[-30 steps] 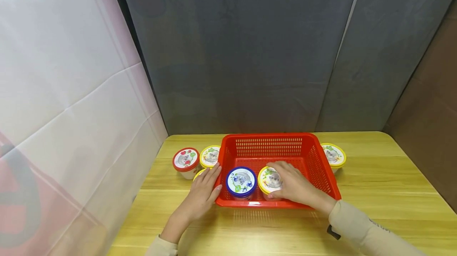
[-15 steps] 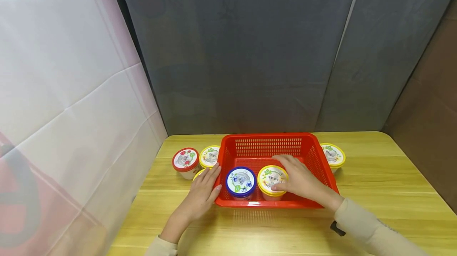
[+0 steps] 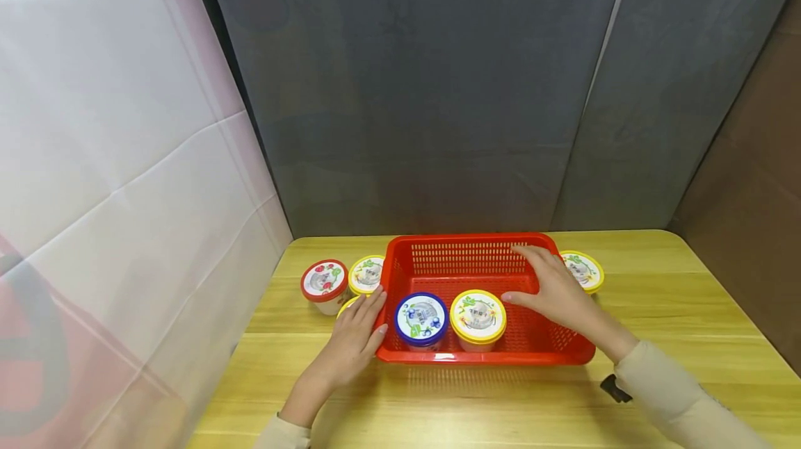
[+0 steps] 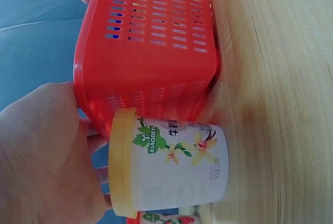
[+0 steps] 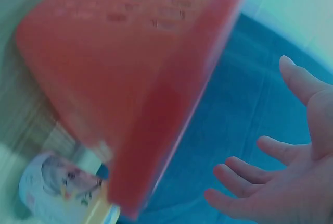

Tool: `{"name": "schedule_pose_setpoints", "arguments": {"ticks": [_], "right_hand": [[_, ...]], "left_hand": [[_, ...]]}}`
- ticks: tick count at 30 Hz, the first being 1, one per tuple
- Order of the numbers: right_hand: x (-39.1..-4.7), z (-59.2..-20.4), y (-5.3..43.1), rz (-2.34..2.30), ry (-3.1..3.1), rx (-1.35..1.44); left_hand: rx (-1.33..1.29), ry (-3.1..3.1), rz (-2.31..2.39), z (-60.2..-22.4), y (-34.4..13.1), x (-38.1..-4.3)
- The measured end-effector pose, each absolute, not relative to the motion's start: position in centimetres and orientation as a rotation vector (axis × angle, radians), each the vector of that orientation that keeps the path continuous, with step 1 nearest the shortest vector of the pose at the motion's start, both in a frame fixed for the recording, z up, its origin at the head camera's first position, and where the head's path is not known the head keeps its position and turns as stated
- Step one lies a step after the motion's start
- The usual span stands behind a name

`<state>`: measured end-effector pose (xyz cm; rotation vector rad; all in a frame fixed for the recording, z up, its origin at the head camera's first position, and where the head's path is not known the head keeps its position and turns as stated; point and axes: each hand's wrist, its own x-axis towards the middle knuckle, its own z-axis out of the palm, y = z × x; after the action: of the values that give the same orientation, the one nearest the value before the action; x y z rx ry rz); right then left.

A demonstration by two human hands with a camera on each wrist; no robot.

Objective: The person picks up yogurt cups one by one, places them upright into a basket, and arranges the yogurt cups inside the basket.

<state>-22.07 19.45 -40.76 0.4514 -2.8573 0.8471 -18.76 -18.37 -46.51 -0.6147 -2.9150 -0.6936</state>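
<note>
A red plastic basket (image 3: 463, 357) stands on the table, holding two upright lidded cups side by side near its front. One is a blue-lidded cup (image 3: 422, 317), the other a yellow-lidded cup (image 3: 478, 317). My left hand (image 3: 358, 338) rests at the basket's left rim with its fingers straight. Beside that hand, outside the basket, is a yellow-lidded cup (image 4: 174, 164) with flowers printed on its side. My right hand (image 3: 553, 289), holding nothing, hovers over the basket's right part with thumb and fingers spread. In the right wrist view its fingers are apart from the basket wall.
Left of the basket stand a red-lidded cup (image 3: 325, 282) and another yellow-lidded cup (image 3: 367, 274). Past the basket's right side is one more yellow-lidded cup (image 3: 583, 271). A dark grey partition (image 3: 407, 101) rises behind the wooden table (image 3: 663, 310).
My right hand has let go of the yellow-lidded cup inside the basket and moved up and to the right. The left hand has stayed at the rim.
</note>
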Motion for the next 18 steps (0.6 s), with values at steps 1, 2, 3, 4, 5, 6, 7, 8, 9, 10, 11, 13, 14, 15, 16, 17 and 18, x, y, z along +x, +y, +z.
{"name": "schedule_pose_setpoints", "arguments": {"ticks": [1,2,3,4,5,6,7,8,9,10,11,13,14,15,16,17,18], "right_hand": [[-22.1,-40.6,19.8,0.853,-2.852,0.440],[-22.2,-40.4,20.2,0.859,-2.847,0.428],[-22.3,-40.3,20.6,0.860,-2.841,0.415],[-22.3,-40.1,21.0,0.855,-2.843,0.398],[-22.4,-40.0,21.4,0.857,-2.841,0.385],[-22.4,-39.8,21.7,0.856,-2.839,0.371],[-22.5,-39.6,22.1,0.852,-2.839,0.355],[-22.5,-39.5,22.4,0.847,-2.837,0.342],[-22.6,-39.3,22.8,0.844,-2.840,0.327],[-22.6,-39.2,23.1,0.847,-2.838,0.315],[-22.7,-39.1,23.5,0.853,-2.833,0.304],[-22.8,-39.0,24.2,0.860,-2.817,0.297],[-22.8,-39.0,24.6,0.869,-2.809,0.295],[-22.9,-39.1,24.9,0.880,-2.801,0.292],[-22.9,-39.2,25.3,0.889,-2.790,0.293],[-23.0,-39.3,25.6,0.892,-2.782,0.294],[-23.1,-39.4,26.0,0.897,-2.772,0.298]], "left_hand": [[-0.616,-2.914,-0.696,-46.5,-18.4,-18.8],[-0.615,-2.917,-0.696,-46.5,-18.4,-18.8],[-0.612,-2.920,-0.700,-46.5,-18.4,-18.8],[-0.610,-2.923,-0.701,-46.5,-18.4,-18.8],[-0.607,-2.928,-0.704,-46.5,-18.4,-18.8],[-0.604,-2.936,-0.704,-46.5,-18.4,-18.8],[-0.603,-2.937,-0.705,-46.5,-18.4,-18.8],[-0.601,-2.940,-0.704,-46.5,-18.3,-18.8],[-0.600,-2.940,-0.703,-46.5,-18.3,-18.8],[-0.601,-2.940,-0.701,-46.5,-18.3,-18.8],[-0.599,-2.941,-0.699,-46.5,-18.3,-18.8],[-0.601,-2.932,-0.699,-46.5,-18.3,-18.8],[-0.601,-2.930,-0.700,-46.5,-18.3,-18.8],[-0.601,-2.929,-0.699,-46.5,-18.3,-18.8],[-0.602,-2.926,-0.701,-46.5,-18.3,-18.8],[-0.603,-2.924,-0.703,-46.5,-18.3,-18.8],[-0.605,-2.921,-0.702,-46.5,-18.3,-18.8]]}}
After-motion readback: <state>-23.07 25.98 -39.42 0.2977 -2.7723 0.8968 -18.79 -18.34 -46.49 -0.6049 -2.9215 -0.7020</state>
